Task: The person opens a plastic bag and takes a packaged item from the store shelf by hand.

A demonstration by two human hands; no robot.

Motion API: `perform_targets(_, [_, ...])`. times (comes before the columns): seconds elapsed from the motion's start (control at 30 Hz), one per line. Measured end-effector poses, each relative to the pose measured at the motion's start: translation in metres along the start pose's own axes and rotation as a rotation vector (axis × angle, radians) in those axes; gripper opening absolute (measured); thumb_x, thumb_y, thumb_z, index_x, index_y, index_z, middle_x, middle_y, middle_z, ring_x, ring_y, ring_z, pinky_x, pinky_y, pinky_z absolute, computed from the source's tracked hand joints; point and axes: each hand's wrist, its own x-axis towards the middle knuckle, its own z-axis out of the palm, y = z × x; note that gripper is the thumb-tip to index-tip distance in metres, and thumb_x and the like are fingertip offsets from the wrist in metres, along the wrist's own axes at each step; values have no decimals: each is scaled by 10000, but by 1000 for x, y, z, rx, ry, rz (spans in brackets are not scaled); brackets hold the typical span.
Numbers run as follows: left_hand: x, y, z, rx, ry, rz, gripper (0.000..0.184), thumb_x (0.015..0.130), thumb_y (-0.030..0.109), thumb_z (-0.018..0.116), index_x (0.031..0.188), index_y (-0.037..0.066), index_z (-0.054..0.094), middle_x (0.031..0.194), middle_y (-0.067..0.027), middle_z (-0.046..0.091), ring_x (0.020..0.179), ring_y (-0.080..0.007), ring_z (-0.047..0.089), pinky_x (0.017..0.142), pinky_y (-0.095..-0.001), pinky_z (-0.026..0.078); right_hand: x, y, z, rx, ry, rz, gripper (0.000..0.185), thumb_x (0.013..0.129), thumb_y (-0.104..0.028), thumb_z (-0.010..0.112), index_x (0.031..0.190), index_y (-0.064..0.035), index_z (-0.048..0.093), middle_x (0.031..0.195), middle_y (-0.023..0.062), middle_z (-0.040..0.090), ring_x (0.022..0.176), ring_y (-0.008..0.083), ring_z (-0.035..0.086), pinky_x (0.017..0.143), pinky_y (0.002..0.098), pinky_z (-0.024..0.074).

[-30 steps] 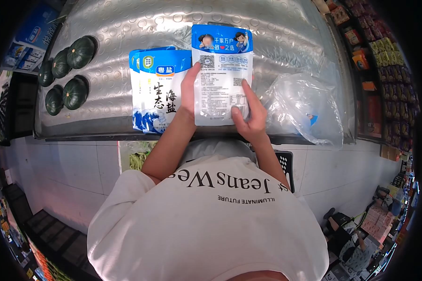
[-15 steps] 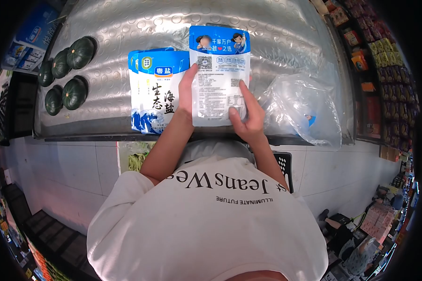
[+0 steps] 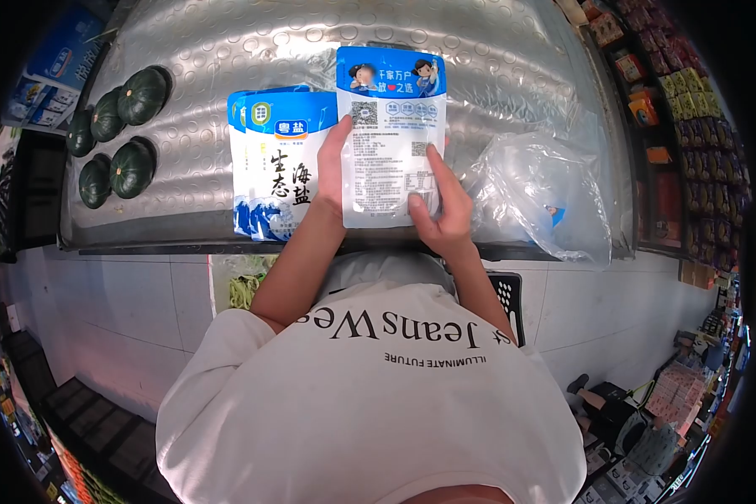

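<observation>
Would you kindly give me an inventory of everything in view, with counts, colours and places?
Held pouch: one, white and blue, between both hands
Other pouches: at least two, white and blue, overlapping left of it
Squashes: five, dark green, table's left end
Plastic bag: one, clear, table's right side
Table: one, silver, under these
Greens: uncountable, green, below table edge
Packets: many, purple and yellow-green among others, right shelves
Blue packaging: count unclear, blue and white, upper left
Floor: one, pale, below table
Edge clutter: too blurred to count
T-shirt: one, white, lower middle
Left hand: one, bare, pouch's left edge
Right hand: one, bare, pouch's right edge
</observation>
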Motion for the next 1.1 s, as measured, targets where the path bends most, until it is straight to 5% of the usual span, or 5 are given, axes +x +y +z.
perform_targets(0.53, [0, 0, 4, -2, 34, -22, 473, 881, 336, 436, 1208, -6, 443, 1154, -179, 528, 1025, -320, 530, 893, -425, 422, 0, -3, 0, -4, -14, 65, 526, 747, -84, 603, 1226, 58, 439, 1115, 274, 527, 1021, 345, 553, 850, 353, 439])
perform_targets(0.83, [-2, 0, 5, -116, -136, -64, 563, 891, 424, 386, 1252, -8, 403, 1198, -195, 498, 1069, -338, 507, 913, -445, 410, 1, 0, 1, -147, 26, -54, 505, 770, -115, 575, 1230, 48, 449, 1346, 277, 303, 1210, 391, 384, 960, 396, 353])
perform_targets(1.1, [-6, -2, 11, -32, -157, -31, 593, 902, 471, 343, 1269, 9, 396, 1214, -178, 495, 1063, -332, 515, 909, -443, 416, -1, 1, -1, -121, -1, -72, 499, 778, -127, 561, 1231, 48, 446, 1347, 267, 313, 1215, 388, 375, 976, 401, 334])
